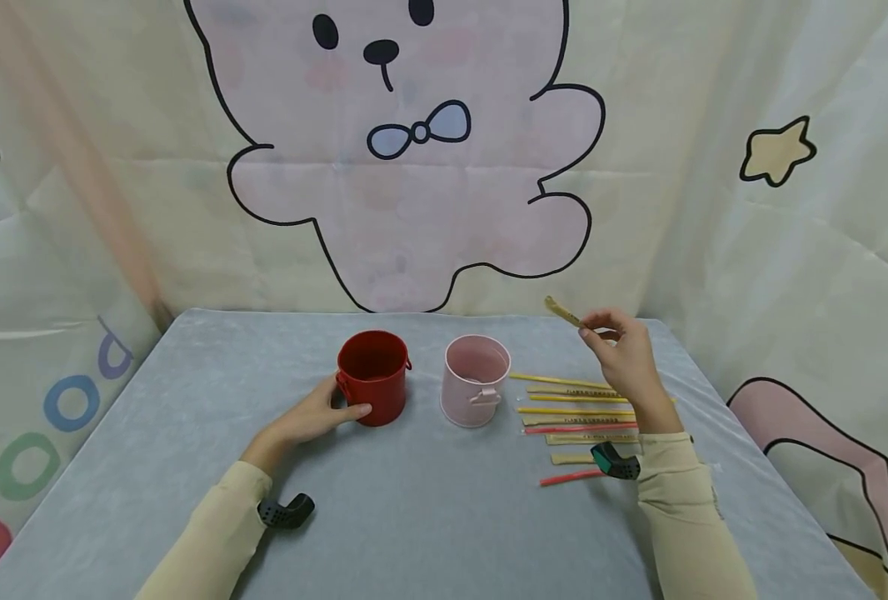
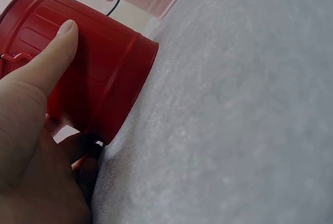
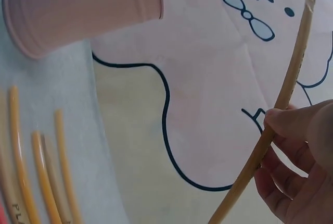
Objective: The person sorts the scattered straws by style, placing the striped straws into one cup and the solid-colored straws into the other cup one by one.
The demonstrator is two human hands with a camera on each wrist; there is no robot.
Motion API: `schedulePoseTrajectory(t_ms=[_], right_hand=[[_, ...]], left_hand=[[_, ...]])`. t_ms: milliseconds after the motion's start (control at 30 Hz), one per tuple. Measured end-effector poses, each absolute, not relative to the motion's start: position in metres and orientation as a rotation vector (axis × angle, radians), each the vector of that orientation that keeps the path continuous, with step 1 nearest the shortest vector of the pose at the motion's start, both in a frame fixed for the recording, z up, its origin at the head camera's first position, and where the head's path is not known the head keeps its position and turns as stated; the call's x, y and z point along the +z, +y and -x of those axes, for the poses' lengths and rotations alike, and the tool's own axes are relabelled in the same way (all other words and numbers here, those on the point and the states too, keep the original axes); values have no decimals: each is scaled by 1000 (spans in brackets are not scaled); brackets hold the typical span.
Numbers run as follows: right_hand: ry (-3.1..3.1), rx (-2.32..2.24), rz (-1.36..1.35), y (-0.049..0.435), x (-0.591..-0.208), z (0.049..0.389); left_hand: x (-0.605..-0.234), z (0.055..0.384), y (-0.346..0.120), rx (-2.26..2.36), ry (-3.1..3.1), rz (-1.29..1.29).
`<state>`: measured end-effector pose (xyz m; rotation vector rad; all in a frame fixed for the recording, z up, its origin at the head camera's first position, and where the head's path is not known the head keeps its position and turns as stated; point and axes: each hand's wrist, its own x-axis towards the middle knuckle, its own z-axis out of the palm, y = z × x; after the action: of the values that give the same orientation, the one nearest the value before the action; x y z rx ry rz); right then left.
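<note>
My left hand grips a small red metal bucket standing on the table. In the left wrist view the thumb lies along the bucket's side while the other fingers go behind it, partly hidden. My right hand is raised at the table's far right, pinching a straw in a tan paper wrapper between thumb and fingers. The straw slants up to the left in the head view, its far end flattened. Between the hands stands a pink bucket, its handle at the front.
Several straws lie roughly parallel on the table under my right arm: yellow straws, tan wrapped straws with printing on some, and red straws. A pale grey-blue cloth covers the table. Behind it hangs a cartoon-printed curtain.
</note>
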<state>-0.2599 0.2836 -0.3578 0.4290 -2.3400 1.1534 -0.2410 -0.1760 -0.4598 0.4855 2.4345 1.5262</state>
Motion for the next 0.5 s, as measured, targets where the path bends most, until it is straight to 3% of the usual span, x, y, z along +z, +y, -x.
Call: schedulePoseTrajectory(t_ms=[500], right_hand=[[-2076,1542,-594,267,-342,245]], left_hand=[[-461,239,-177,1546,2433,-516]])
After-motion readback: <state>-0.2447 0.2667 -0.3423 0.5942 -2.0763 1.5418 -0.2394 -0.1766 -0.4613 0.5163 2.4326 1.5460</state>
